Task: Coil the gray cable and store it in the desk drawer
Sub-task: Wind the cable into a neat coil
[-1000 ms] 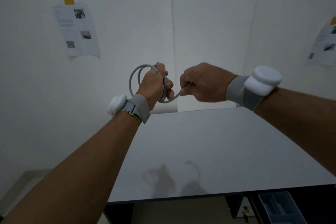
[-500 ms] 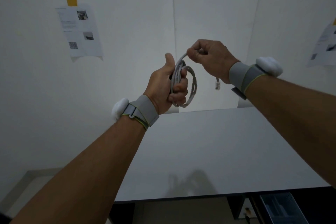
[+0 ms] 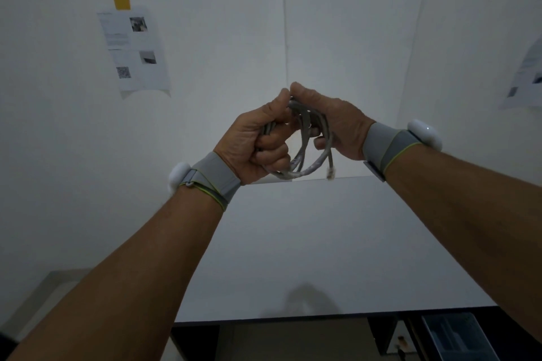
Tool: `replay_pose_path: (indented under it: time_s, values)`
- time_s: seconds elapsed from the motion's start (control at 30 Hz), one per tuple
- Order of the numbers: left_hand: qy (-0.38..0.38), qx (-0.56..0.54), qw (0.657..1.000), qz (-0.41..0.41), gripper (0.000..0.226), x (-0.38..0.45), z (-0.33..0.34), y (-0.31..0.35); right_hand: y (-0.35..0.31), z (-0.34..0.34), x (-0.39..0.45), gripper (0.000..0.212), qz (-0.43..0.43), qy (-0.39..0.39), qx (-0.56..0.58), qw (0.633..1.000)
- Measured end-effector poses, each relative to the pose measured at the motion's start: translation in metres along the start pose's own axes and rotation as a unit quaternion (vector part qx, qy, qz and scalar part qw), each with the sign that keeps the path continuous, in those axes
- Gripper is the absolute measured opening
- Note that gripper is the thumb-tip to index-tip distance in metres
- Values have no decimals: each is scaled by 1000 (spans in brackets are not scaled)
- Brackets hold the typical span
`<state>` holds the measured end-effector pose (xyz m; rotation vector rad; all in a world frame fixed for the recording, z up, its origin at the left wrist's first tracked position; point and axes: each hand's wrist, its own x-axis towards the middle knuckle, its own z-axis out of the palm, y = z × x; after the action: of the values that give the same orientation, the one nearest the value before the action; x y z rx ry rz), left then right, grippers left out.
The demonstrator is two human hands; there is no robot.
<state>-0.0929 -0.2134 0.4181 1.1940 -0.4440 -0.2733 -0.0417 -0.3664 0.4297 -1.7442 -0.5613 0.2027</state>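
Note:
The gray cable (image 3: pixel 305 155) is wound into a small coil of several loops and is held up in the air above the far part of the desk. My left hand (image 3: pixel 255 143) is a fist closed around the left side of the coil. My right hand (image 3: pixel 337 126) pinches the top and right side of the loops, thumb tip touching my left thumb. A clear plug (image 3: pixel 330 173) on the cable's free end dangles below the coil. The open desk drawer (image 3: pixel 457 337) shows at the bottom right, under the desk's front edge.
A white desk (image 3: pixel 337 243) fills the lower middle, with white walls behind it. Papers are taped to the left wall (image 3: pixel 133 47) and the right wall (image 3: pixel 525 76). Both wrists wear gray bands with white pods.
My right hand has come down from above the coil and closed onto its loops next to my left hand. The coil has turned and hangs lower, with the plug end beneath it.

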Motion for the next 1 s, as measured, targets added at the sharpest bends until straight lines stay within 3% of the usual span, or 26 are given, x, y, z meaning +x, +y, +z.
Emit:
replay_pose_path:
  time_s: [0.2,0.43,0.57,0.7,0.77,0.9,0.97,1.0]
  values:
    - [89,-10,996,4,46,3,-9,-5,2,4,-3,60,5,69,-85,994]
    - [121,3,992,22,41,7,-8,-7,8,-2,-7,54,23,24,8,999]
    - [153,14,987,42,33,12,-7,-12,6,-2,-6,39,32,47,40,998]
    - [218,125,964,82,19,16,-11,-20,1,0,-5,39,15,114,-41,993]
    - [256,255,927,101,15,15,-12,-24,2,-1,-4,41,-2,127,-78,989]
    - [288,596,744,91,23,12,-14,-35,6,0,-3,43,-23,124,-139,982]
    - [293,682,666,78,27,12,-13,-40,8,1,-3,43,-30,118,-157,980]
    - [292,704,642,78,28,14,-13,-41,9,2,-3,42,-33,115,-158,980]
